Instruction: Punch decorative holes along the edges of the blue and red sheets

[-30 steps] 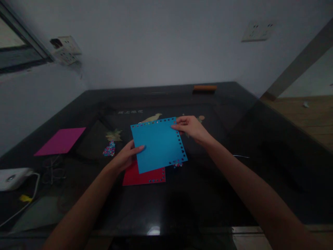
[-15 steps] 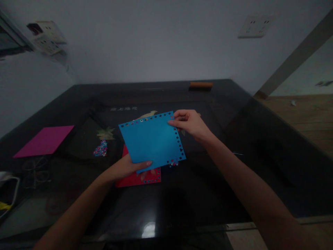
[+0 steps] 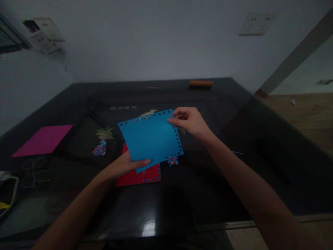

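Observation:
Both my hands hold a sheet of blue paper point(image 3: 153, 140) tilted above the dark table. Small shapes are punched along its top and right edges, and a few at the bottom right. My left hand point(image 3: 130, 163) pinches the lower left edge, thumb on the front and fingers hidden behind. At the top right corner, my right hand point(image 3: 189, 121) grips the paper between thumb and fingers. Beneath it on the table lies a red paper point(image 3: 137, 177) with punched holes, partly covered. A small pile of confetti pieces point(image 3: 173, 160) shows by the blue paper's lower right corner.
A magenta sheet point(image 3: 43, 140) lies at the left, with a larger confetti heap point(image 3: 100, 148) to its right. Folded glasses point(image 3: 35, 173) rest nearer me. An orange-brown bar point(image 3: 201, 83) is at the table's far edge, by the wall.
The blue paper has shifted and tilted slightly, so more of the confetti pile by its lower right corner shows. Both hands keep their hold.

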A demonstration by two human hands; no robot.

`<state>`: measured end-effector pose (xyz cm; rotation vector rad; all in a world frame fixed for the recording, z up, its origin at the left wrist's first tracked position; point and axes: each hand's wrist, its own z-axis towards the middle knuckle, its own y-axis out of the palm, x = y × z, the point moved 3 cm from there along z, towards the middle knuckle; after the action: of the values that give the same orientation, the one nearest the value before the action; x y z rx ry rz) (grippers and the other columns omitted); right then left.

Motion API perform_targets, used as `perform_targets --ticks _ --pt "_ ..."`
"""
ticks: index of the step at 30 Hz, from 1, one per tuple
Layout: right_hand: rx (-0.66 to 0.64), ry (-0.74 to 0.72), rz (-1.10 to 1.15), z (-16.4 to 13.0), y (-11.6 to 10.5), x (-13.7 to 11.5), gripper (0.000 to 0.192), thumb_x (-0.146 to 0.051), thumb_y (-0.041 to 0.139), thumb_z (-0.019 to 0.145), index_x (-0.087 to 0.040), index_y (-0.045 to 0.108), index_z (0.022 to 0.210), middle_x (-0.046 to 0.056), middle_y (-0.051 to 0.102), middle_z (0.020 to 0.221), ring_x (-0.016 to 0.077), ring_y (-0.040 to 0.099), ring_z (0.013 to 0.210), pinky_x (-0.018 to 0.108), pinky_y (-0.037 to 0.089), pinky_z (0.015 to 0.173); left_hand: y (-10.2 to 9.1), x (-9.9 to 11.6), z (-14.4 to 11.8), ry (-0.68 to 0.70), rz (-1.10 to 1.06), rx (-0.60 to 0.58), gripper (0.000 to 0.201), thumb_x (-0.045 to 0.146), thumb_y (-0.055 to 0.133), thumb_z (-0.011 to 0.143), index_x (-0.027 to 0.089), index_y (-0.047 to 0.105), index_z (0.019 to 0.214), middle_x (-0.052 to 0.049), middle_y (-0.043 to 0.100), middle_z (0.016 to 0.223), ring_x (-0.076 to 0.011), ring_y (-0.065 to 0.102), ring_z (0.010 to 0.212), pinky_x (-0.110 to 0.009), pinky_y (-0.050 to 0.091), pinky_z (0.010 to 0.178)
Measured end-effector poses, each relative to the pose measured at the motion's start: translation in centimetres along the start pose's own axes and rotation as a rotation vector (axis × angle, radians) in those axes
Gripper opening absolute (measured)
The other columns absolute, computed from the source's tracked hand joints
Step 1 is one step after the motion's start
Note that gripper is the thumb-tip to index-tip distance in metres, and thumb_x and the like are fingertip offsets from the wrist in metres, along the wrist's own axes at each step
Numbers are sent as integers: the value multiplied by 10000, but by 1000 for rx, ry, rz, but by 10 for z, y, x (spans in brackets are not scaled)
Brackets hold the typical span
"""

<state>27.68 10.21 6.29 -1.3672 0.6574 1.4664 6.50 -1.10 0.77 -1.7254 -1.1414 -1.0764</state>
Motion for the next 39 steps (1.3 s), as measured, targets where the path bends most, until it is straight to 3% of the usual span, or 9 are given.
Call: perform_targets --ticks 2,5,9,13,17,35,39 --pt "5 -7 2 0 0 0 190 -287 718 686 -163 575 703 -39 528 600 84 502 573 233 407 542 1 1 0 0 24 -39 255 422 704 716 198 694 836 -38 723 729 -209 657 709 -328 505 727" --pt "12 -29 -4 0 0 -1 200 -298 723 680 -157 584 703 -39 528 590 82 499 559 231 402 530 4 1 1 -10 60 -110 265 446 652 762 186 673 716 -23 697 625 -180 629 644 -297 479 700" --pt "15 -22 -15 -1 1 -3 194 -291 720 681 -153 586 706 -35 545 588 86 513 564 232 414 536 6 -3 4 -21 101 -94 306 451 626 778 181 627 636 1 647 574 -150 577 571 -275 452 643" --pt "16 -15 -24 -1 1 -3 195 -297 720 682 -157 588 712 -36 547 591 88 515 568 233 415 538 6 -7 7 -3 160 -63 319 483 628 765 172 638 694 18 584 549 -136 514 527 -255 409 574" --pt "8 -14 -28 -1 0 -2 200 -312 718 688 -160 590 712 -28 550 607 95 523 587 239 419 548 6 -9 8 -2 185 -47 362 512 639 747 170 622 627 27 532 518 -124 471 495 -242 377 532" --pt "6 -12 13 0 0 0 195 -302 721 691 -151 599 707 -29 556 596 89 532 568 225 437 531 7 -5 9 14 156 -65 332 450 652 754 164 625 590 10 557 493 -106 455 445 -221 367 479" --pt "25 1 56 1 -1 1 199 -351 661 754 -156 619 760 -22 595 618 69 513 530 206 408 498 3 -5 10 45 143 -39 329 440 662 748 159 631 578 11 561 486 -90 430 424 -211 343 456"
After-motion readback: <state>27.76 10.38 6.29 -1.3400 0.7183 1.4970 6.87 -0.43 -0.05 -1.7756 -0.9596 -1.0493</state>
